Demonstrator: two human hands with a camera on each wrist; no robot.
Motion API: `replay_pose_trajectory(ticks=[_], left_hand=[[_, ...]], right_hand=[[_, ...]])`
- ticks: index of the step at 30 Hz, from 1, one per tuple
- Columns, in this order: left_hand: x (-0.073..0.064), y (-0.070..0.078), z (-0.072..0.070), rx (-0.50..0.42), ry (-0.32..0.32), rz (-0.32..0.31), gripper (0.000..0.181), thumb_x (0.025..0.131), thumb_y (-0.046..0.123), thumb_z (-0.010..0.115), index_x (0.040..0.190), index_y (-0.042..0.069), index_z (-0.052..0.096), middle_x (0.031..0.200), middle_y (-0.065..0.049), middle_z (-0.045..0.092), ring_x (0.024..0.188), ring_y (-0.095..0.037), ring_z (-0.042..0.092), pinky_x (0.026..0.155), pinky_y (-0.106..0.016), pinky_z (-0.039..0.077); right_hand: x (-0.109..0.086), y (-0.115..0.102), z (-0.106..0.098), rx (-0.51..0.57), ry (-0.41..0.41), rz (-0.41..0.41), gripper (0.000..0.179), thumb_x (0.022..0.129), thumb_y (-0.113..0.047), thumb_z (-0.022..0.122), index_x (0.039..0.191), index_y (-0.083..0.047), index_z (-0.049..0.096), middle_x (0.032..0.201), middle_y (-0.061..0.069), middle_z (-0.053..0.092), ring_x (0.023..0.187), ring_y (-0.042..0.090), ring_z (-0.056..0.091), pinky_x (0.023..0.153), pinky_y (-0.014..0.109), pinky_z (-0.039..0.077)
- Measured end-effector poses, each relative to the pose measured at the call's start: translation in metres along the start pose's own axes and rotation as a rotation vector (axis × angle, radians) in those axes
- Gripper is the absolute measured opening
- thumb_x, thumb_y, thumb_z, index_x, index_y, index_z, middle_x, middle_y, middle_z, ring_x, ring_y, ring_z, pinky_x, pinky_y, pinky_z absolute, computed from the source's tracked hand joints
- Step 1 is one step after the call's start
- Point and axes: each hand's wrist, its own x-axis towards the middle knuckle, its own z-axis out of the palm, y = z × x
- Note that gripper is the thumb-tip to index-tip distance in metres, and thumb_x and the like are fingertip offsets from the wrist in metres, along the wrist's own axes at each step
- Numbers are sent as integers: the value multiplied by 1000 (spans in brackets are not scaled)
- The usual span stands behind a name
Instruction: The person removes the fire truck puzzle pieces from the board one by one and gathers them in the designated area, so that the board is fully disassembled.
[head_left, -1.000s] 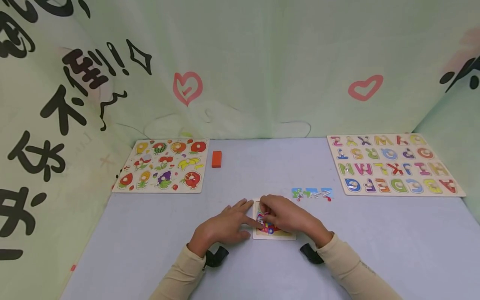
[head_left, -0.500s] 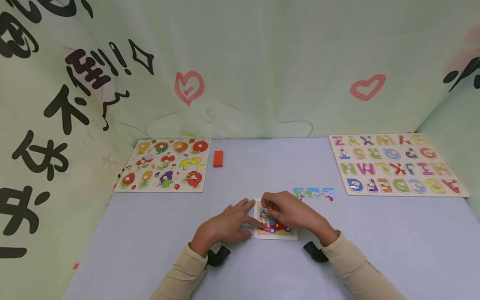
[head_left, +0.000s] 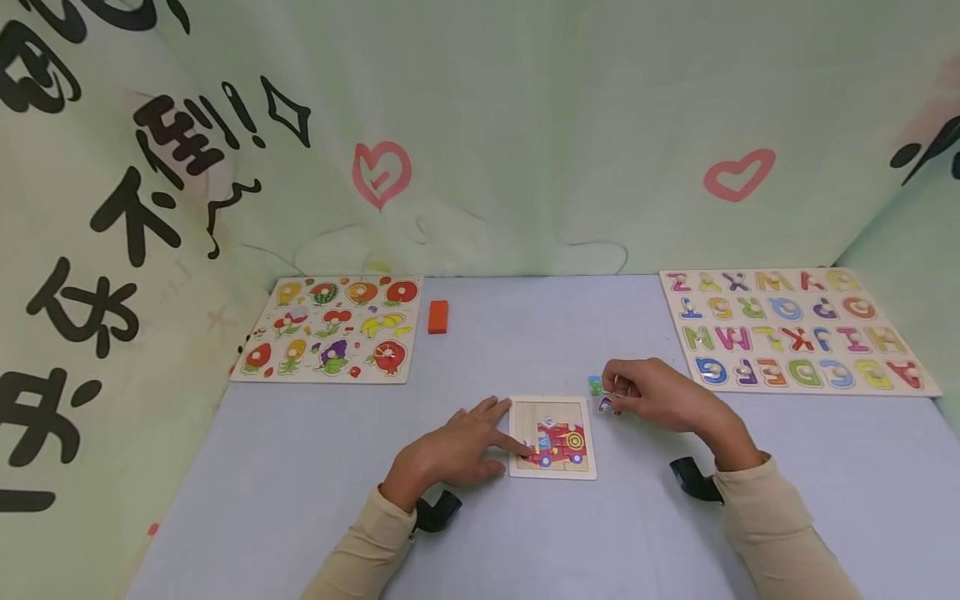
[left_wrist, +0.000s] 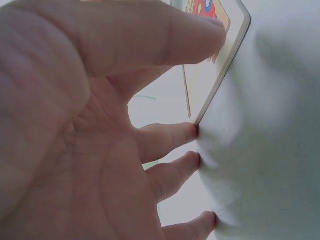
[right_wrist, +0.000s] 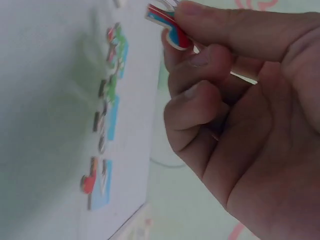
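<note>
Half a second ago the right hand (head_left: 663,396) was over the puzzle board (head_left: 572,409); now it is off the board's two o'clock side, thumb and fingers pinching a red-and-blue piece (right_wrist: 182,38) beside loose pieces (right_wrist: 114,120) on the tabletop (head_left: 480,550). Bare wood shows at the board's ten o'clock, where a figure was. The left hand (head_left: 452,450) stays at eight to nine o'clock, fingers spread, index touching the board's picture.

Fruit board (head_left: 327,330): back left of surface (head_left: 487,354)
Block (head_left: 438,317): just right of that
Letter board (head_left: 799,332): back right
Puzzle tray (head_left: 528,416): nearer, between the boards
Loose pieces (right_wrist: 114,120): behind tray, rightward
</note>
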Motion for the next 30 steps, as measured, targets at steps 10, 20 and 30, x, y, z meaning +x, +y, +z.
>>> replay_pose_trajectory(ticks=[10, 20, 30], left_hand=[[1, -1, 2, -4, -8, 2, 39, 95, 18, 72, 131, 34, 72, 167, -8, 28, 155, -28, 18, 121, -58, 22], [1, -2, 1, -4, -4, 3, 40, 95, 17, 72, 131, 35, 71, 167, -8, 27, 155, -28, 18, 121, -59, 22], [1, -4, 2, -14, -5, 2, 39, 95, 17, 71, 130, 34, 72, 167, -8, 28, 155, -28, 17, 121, -59, 21]], right_hand=[[4, 12, 15, -43, -47, -43, 19, 89, -1, 75, 89, -14, 60, 69, -6, 42, 66, 10, 43, 60, 25, 36], [6, 6, 26, -162, 38, 3, 14, 88, 1, 74, 91, -9, 64, 80, -2, 52, 74, 15, 47, 64, 29, 42], [9, -1, 31, -207, 82, 71, 14, 90, 1, 72, 99, -3, 61, 80, 1, 54, 74, 18, 50, 64, 32, 45]])
